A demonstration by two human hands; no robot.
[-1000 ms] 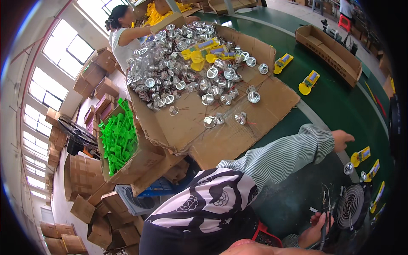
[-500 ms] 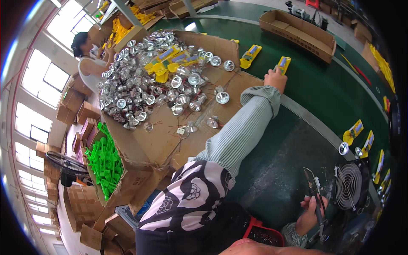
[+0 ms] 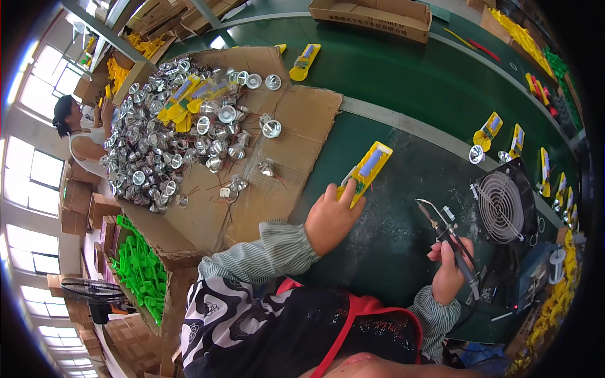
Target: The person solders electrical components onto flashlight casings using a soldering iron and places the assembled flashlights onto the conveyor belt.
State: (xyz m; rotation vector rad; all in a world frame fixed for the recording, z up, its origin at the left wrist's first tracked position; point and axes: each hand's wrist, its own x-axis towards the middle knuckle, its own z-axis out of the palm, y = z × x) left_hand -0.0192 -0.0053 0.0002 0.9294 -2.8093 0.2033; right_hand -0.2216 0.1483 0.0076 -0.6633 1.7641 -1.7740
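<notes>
Centre: one left hand (image 3: 331, 220) and one yellow unit (image 3: 377, 159). Lower right: one right hand (image 3: 446, 276), one soldering iron (image 3: 466, 269). Right: one small fan (image 3: 501, 206), two reflectors (image 3: 477, 154) and, as far as the blurred rim allows, at least five more units (image 3: 484, 137). Top centre: one carton (image 3: 372, 24). Upper left: one co-worker (image 3: 89, 143). Lower left: one standing fan (image 3: 94, 289).

Workshop interior: at left, a row of windows (image 3: 31, 179) lines a pale wall (image 3: 31, 227) and admits bright daylight; cardboard boxes (image 3: 77, 217) and a black fan (image 3: 94, 290) stand nearby; a green tabletop (image 3: 403, 82) spans the centre.
</notes>
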